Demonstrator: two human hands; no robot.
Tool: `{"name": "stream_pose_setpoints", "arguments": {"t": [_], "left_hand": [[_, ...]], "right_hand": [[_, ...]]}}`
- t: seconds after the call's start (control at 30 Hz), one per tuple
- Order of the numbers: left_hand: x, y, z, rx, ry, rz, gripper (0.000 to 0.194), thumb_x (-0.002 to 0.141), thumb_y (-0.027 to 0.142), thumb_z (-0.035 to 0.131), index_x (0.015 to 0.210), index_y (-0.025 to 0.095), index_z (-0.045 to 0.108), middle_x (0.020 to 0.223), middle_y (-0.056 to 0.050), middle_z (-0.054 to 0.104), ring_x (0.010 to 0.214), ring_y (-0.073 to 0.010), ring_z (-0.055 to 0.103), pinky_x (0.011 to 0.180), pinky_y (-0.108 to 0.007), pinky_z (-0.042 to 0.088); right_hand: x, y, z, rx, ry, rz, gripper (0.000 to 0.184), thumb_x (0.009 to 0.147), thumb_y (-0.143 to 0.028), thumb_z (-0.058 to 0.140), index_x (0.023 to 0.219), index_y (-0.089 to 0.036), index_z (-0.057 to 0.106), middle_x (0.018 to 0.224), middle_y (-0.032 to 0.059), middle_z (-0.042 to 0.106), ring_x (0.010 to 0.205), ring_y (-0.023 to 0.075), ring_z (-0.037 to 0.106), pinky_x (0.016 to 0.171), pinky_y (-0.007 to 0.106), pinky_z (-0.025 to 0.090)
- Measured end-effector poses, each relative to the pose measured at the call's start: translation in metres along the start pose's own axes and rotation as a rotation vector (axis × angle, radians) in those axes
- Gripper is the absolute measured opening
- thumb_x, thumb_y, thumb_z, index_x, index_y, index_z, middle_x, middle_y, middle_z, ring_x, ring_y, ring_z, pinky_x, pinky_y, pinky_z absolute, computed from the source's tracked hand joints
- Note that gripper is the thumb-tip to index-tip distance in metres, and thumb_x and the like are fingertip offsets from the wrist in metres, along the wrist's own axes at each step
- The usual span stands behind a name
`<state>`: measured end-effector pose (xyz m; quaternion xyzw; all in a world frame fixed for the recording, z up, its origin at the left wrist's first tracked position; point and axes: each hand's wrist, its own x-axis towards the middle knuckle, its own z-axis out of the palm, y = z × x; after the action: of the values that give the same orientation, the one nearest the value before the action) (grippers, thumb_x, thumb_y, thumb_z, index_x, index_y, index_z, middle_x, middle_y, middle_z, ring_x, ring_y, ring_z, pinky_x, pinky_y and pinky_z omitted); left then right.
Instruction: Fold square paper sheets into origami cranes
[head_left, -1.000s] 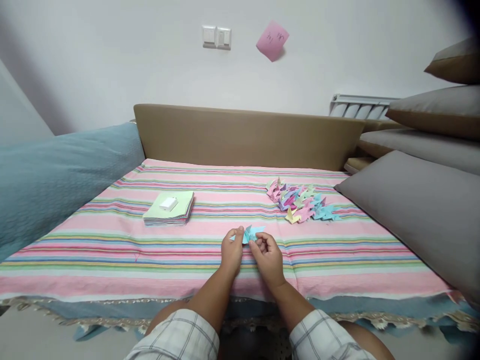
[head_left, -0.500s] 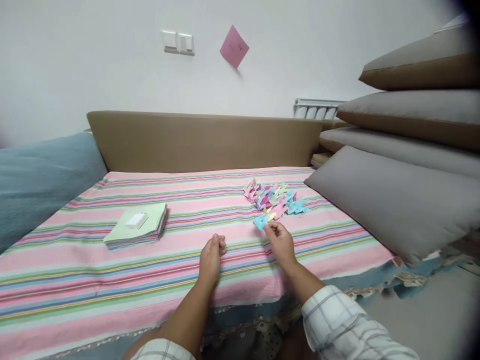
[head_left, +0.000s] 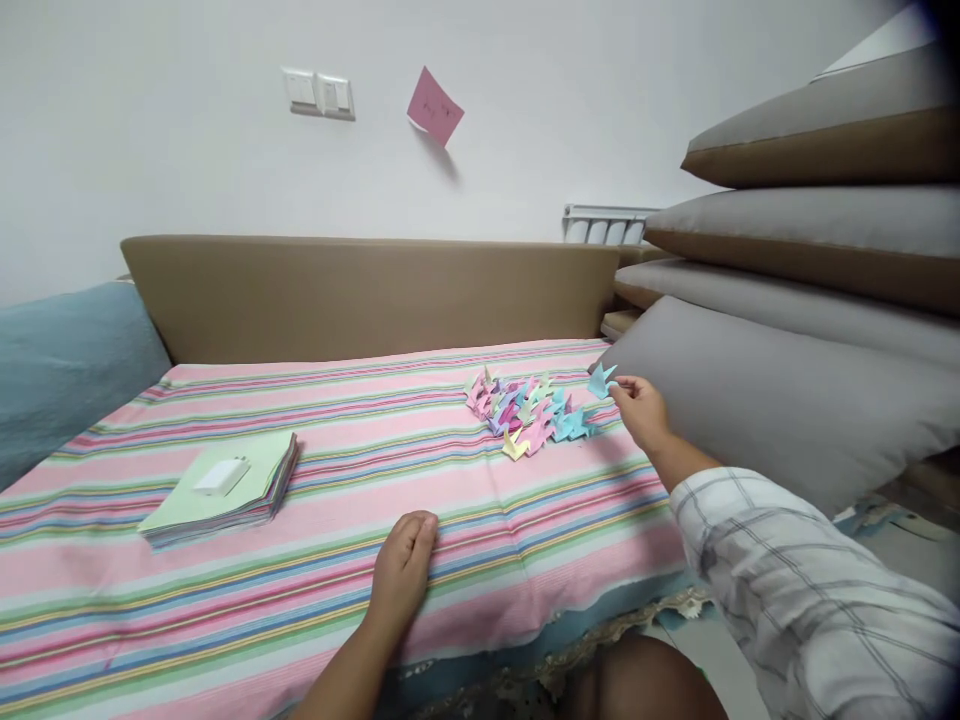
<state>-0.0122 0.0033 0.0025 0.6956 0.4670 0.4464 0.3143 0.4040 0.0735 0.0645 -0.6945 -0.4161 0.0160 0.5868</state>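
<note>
A light-blue paper crane is pinched between the thumb and fingertips of my right hand, just above the striped cloth and beside the grey cushion. Left of it, several folded paper cranes in pink, purple, yellow, green and blue lie bunched together on the cloth. My left hand rests near the front edge with its fingers curled in and the thumb on top. Nothing shows in it.
A stack of coloured paper sheets lies at the left, with a white plug adapter on top. Grey cushions are piled at the right. A brown backrest runs along the wall, and a blue cushion sits far left.
My right hand has carried the blue crane from the near side of the pile to its far right, lifting it. My left hand has drawn nearer to me and curled closed.
</note>
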Motion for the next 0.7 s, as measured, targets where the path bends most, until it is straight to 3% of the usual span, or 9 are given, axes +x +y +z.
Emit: {"name": "stream_pose_setpoints", "arguments": {"t": [0.17,0.33,0.53,0.7], "left_hand": [[-0.002,-0.003,-0.001,0.077,-0.035,0.027,0.031,0.086,0.041,0.043,0.081,0.023,0.067,0.088,-0.005,0.066,0.090,-0.0216,0.060,0.082,-0.031,0.045],[-0.006,-0.002,-0.002,0.111,-0.037,0.021,0.030,0.087,0.040,0.043,0.080,0.023,0.066,0.090,-0.005,0.066,0.087,-0.0212,0.061,0.078,-0.031,0.047],[-0.011,-0.004,-0.002,0.177,-0.038,0.050,0.029,0.088,0.039,0.043,0.081,0.022,0.065,0.092,-0.006,0.066,0.090,-0.0199,0.061,0.078,-0.029,0.049],[-0.012,-0.006,-0.001,0.226,-0.028,0.091,0.029,0.089,0.037,0.043,0.077,0.022,0.064,0.092,-0.005,0.066,0.089,-0.0182,0.061,0.076,-0.027,0.049]], "right_hand": [[0.032,0.017,0.004,-0.209,-0.025,0.071,0.029,0.070,-0.031,0.056,0.092,-0.014,0.064,0.081,0.0081,0.066,0.068,0.0165,0.056,0.065,0.029,0.041],[0.050,0.036,0.017,-0.273,-0.084,0.117,0.023,0.069,-0.025,0.057,0.087,-0.014,0.066,0.083,0.0084,0.068,0.069,0.0169,0.057,0.064,0.028,0.040],[0.051,0.071,0.024,-0.380,-0.129,0.224,0.023,0.066,-0.022,0.060,0.086,-0.013,0.067,0.075,0.0089,0.067,0.067,0.0192,0.059,0.065,0.028,0.041],[0.043,0.092,0.037,-0.338,-0.214,0.217,0.016,0.068,-0.025,0.060,0.076,-0.015,0.067,0.067,0.0058,0.067,0.063,0.0174,0.060,0.060,0.025,0.042]]}}
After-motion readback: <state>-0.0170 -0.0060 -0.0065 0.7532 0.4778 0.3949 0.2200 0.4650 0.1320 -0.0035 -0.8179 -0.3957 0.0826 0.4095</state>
